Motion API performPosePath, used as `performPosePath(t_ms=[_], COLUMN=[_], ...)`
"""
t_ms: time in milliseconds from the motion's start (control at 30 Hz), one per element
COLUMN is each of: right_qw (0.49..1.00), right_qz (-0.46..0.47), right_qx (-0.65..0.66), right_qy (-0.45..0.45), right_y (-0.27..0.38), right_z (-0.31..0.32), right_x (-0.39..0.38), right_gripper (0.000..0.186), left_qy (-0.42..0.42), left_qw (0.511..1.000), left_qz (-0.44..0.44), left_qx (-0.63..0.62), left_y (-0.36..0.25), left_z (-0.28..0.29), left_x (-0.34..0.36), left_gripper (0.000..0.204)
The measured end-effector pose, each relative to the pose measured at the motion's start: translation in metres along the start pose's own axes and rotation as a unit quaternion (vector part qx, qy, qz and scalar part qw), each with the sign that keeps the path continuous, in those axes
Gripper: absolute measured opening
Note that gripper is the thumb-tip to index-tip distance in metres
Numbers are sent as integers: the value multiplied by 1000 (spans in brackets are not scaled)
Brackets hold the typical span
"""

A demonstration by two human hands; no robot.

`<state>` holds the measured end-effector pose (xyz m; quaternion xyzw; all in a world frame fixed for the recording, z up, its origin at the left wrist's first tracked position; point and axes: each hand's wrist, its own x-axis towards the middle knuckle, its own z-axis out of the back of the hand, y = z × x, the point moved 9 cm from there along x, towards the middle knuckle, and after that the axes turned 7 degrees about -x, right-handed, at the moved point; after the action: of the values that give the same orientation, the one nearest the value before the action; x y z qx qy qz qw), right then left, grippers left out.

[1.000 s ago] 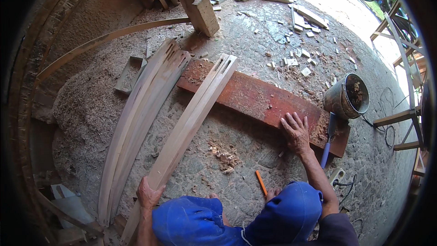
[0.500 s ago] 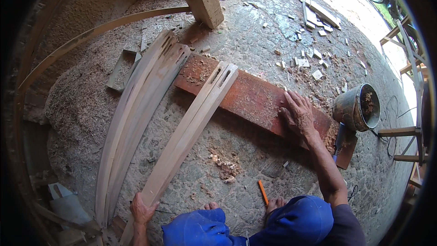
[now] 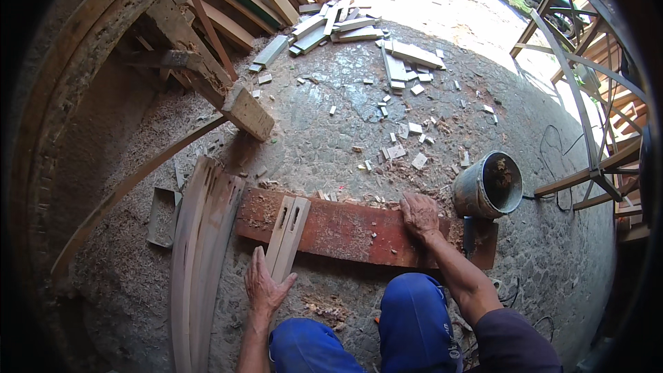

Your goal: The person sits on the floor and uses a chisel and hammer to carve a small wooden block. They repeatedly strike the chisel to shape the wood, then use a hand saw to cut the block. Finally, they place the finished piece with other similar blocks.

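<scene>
- While the person kneels on the stone floor point(image 3: 331, 117), the red plank point(image 3: 359, 231) lies flat across it as a work base, its left part strewn with wood chips.
- A stack of long curved slats point(image 3: 200, 249) lies beside it at the left, apparently shaped already.
- One slotted slat point(image 3: 289, 231) rests with its end across the plank, seemingly the piece in work.
- The left hand point(image 3: 264, 287) lies spread-fingered on that slat; the right hand point(image 3: 419, 214) presses flat on the plank, gripping nothing.
- A metal bucket point(image 3: 489, 185) stands near.

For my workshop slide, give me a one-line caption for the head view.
Left hand on a pale slotted strip, right hand pressing a red board beside a metal bucket.
</scene>
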<state>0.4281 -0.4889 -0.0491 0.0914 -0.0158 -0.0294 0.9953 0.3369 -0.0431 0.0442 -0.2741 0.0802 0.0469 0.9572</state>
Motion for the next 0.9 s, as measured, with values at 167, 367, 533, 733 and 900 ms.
performPosePath(t_ms=[167,367,533,733,900], right_qw=[999,999,997,995,995], right_qz=[2,9,-12,-28,-30], right_qx=[-1,1,40,52,66], right_qy=[36,30,68,76,74], right_y=[-1,4,0,-1,-1], right_z=[-4,-4,-6,-3,1], right_x=[3,4,8,7,8], right_gripper=[40,33,27,24,26], left_qy=[-15,-35,-27,-23,-26], left_qw=[1000,999,999,998,991], left_qz=[6,6,12,18,-131], left_qx=[9,33,44,53,14], left_y=[-37,-39,-35,-41,-126], left_z=[-20,-18,-24,-20,-41], left_x=[66,64,69,73,190], left_gripper=[99,94,94,100,77])
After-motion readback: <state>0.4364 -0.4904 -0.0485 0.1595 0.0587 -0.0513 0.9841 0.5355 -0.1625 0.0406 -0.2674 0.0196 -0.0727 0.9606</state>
